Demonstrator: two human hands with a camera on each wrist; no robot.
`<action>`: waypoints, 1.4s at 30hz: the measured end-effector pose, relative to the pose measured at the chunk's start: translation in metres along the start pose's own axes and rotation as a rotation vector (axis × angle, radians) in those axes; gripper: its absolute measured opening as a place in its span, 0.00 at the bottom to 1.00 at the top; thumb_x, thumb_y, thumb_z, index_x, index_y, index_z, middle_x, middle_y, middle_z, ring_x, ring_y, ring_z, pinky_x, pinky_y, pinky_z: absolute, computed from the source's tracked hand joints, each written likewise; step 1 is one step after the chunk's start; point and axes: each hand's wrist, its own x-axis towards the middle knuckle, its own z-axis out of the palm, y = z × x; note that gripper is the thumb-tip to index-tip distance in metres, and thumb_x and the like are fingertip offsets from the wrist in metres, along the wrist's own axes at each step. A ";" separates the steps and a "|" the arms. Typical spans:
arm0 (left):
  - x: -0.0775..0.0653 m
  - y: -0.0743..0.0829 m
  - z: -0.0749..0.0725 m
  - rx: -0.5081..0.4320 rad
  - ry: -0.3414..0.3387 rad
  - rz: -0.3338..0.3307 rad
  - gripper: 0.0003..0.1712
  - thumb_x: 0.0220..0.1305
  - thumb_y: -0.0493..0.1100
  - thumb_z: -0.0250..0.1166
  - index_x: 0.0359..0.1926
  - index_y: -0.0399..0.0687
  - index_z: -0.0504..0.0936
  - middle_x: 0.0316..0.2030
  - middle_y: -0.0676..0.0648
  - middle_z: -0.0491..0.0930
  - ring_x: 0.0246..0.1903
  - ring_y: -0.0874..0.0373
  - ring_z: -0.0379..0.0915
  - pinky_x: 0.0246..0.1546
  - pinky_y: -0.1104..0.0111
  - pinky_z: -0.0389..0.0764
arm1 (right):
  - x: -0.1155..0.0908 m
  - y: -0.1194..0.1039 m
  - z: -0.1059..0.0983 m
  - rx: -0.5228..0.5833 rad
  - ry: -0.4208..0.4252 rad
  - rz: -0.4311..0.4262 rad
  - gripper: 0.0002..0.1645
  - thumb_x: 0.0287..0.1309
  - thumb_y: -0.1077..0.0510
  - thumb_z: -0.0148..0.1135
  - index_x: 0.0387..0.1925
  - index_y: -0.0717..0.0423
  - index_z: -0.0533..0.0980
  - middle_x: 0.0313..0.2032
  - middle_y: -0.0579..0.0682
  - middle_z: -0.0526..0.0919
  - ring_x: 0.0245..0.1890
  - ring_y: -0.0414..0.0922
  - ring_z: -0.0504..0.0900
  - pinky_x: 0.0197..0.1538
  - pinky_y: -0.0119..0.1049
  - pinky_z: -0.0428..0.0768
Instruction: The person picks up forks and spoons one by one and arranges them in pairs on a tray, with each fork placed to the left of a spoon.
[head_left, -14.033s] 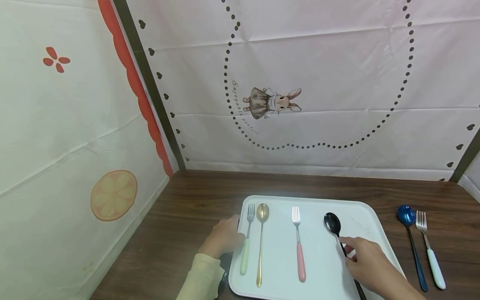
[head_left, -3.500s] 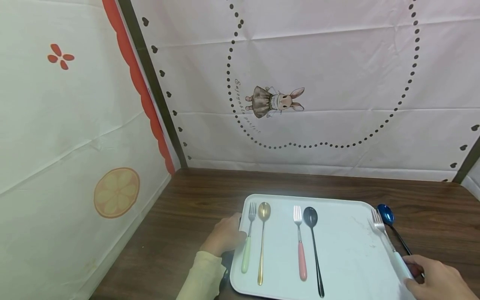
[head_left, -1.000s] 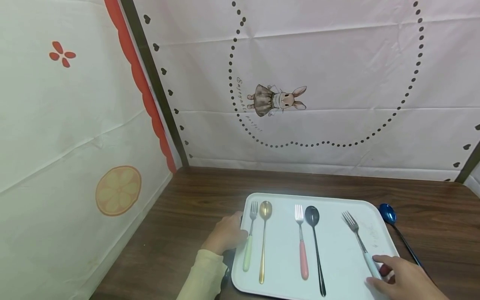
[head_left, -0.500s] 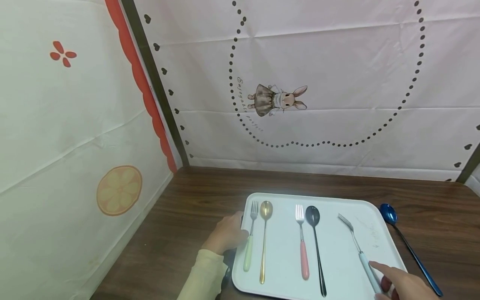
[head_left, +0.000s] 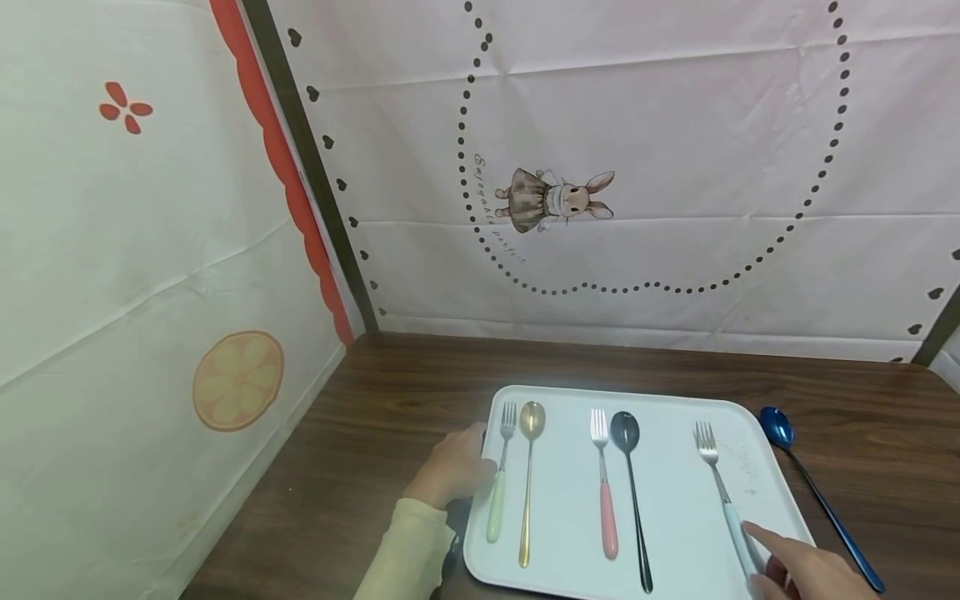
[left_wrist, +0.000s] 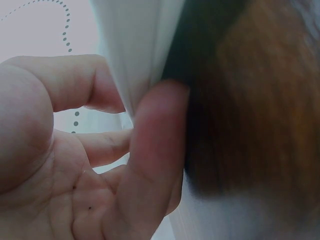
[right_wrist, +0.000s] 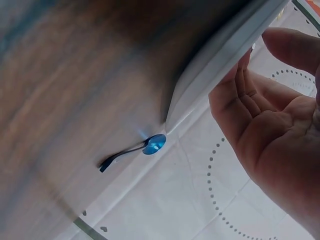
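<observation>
My left hand (head_left: pixel 453 471) grips the left rim of a white tray (head_left: pixel 555 500); the left wrist view shows thumb and fingers on either side of that tray edge (left_wrist: pixel 142 45). At the tray's right, my right hand (head_left: pixel 806 567) holds a fork (head_left: pixel 731 512) with a pale blue handle, fingers at the handle's lower part. Its tines point away and face up. Left of it on the tray lie a black spoon (head_left: pixel 633 475), a pink-handled fork (head_left: pixel 606 500), a gold spoon (head_left: pixel 528 475) and a green-handled fork (head_left: pixel 498 492).
A blue spoon (head_left: pixel 821 496) lies on the brown wooden table (head_left: pixel 405 375) just right of the tray; its bowl (right_wrist: pixel 155 144) shows in the right wrist view. A printed white cloth (head_left: pixel 675 150) stands behind the table, another (head_left: pixel 150 250) at the left.
The pale-blue-handled fork has come from the table onto the tray's right side and turned from edge-on to tines up. Earlier, the black spoon shifted left beside the pink-handled fork. My left hand stays put.
</observation>
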 end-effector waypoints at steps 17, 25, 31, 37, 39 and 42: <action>-0.001 0.000 -0.003 0.000 -0.003 0.007 0.31 0.54 0.40 0.59 0.61 0.40 0.67 0.41 0.41 0.76 0.30 0.53 0.73 0.34 0.52 0.81 | 0.000 -0.009 0.002 0.043 0.024 -0.026 0.35 0.50 0.55 0.66 0.56 0.71 0.68 0.22 0.43 0.73 0.19 0.38 0.69 0.25 0.32 0.74; 0.001 0.000 -0.002 0.008 -0.011 0.011 0.32 0.53 0.40 0.58 0.61 0.40 0.66 0.40 0.42 0.76 0.29 0.55 0.72 0.34 0.54 0.80 | -0.003 -0.010 -0.006 0.040 0.038 -0.002 0.36 0.51 0.52 0.65 0.57 0.71 0.67 0.23 0.43 0.73 0.19 0.39 0.69 0.25 0.35 0.73; 0.002 0.000 -0.001 0.003 -0.007 0.015 0.31 0.54 0.41 0.59 0.61 0.40 0.67 0.40 0.42 0.76 0.29 0.54 0.72 0.34 0.53 0.81 | -0.004 -0.001 -0.014 -0.004 0.062 0.025 0.39 0.51 0.44 0.64 0.56 0.68 0.69 0.27 0.43 0.74 0.22 0.40 0.69 0.26 0.36 0.75; 0.002 0.000 -0.001 0.008 -0.007 0.001 0.31 0.54 0.40 0.60 0.60 0.41 0.67 0.39 0.43 0.76 0.30 0.54 0.72 0.35 0.53 0.80 | -0.005 0.006 -0.016 -0.042 0.114 0.002 0.37 0.50 0.44 0.64 0.53 0.67 0.71 0.30 0.44 0.73 0.24 0.40 0.69 0.26 0.37 0.76; 0.001 0.000 -0.001 0.009 -0.009 -0.004 0.31 0.54 0.40 0.60 0.60 0.41 0.67 0.39 0.43 0.76 0.30 0.54 0.72 0.35 0.53 0.80 | -0.005 0.008 -0.016 -0.050 0.138 -0.003 0.36 0.50 0.45 0.65 0.53 0.67 0.71 0.30 0.44 0.73 0.24 0.40 0.69 0.26 0.36 0.77; 0.001 0.000 -0.001 0.012 -0.010 -0.005 0.31 0.54 0.40 0.60 0.60 0.41 0.67 0.40 0.43 0.76 0.30 0.54 0.72 0.35 0.53 0.80 | -0.006 0.009 -0.017 -0.060 0.163 -0.001 0.33 0.49 0.48 0.66 0.51 0.67 0.72 0.30 0.46 0.73 0.24 0.40 0.69 0.27 0.37 0.77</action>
